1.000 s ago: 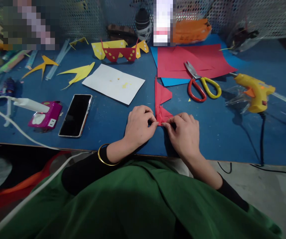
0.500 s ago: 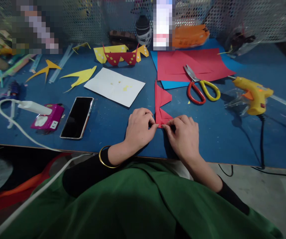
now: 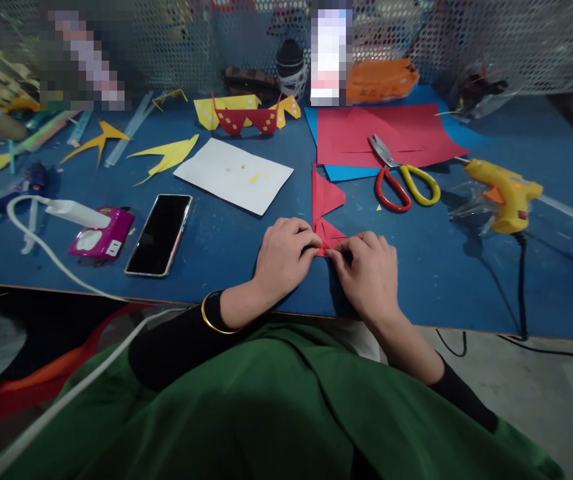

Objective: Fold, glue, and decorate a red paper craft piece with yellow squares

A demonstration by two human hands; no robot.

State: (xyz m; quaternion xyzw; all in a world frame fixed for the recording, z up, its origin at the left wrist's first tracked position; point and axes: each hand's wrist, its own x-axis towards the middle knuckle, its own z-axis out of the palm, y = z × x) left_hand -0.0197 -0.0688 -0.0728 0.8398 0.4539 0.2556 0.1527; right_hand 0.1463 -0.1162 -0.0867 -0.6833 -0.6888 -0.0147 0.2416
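A red paper cut-out [image 3: 327,195] with a straight left edge and pointed shapes on its right lies flat on the blue table, its long side running away from me. My left hand [image 3: 286,255] pinches the near end of this paper between thumb and fingers. Close beside it, my right hand [image 3: 368,270] grips the same end from the right, thumb and forefinger pressed together. The fingertips of both hands almost meet and cover part of that end. Beyond my right hand lie scissors [image 3: 393,189] with one red and one yellow handle, their blades parted.
Red paper sheets [image 3: 351,127] lie over blue ones at the back. A white card [image 3: 234,175] and a phone [image 3: 159,235] are to the left. A yellow glue gun [image 3: 504,190] rests at right. Red paper glasses [image 3: 246,121] stand at the back near yellow cut-outs.
My left hand's fingertips have shifted slightly right along the near end of the red paper. The right hand keeps its place. The whole view has tilted a little.
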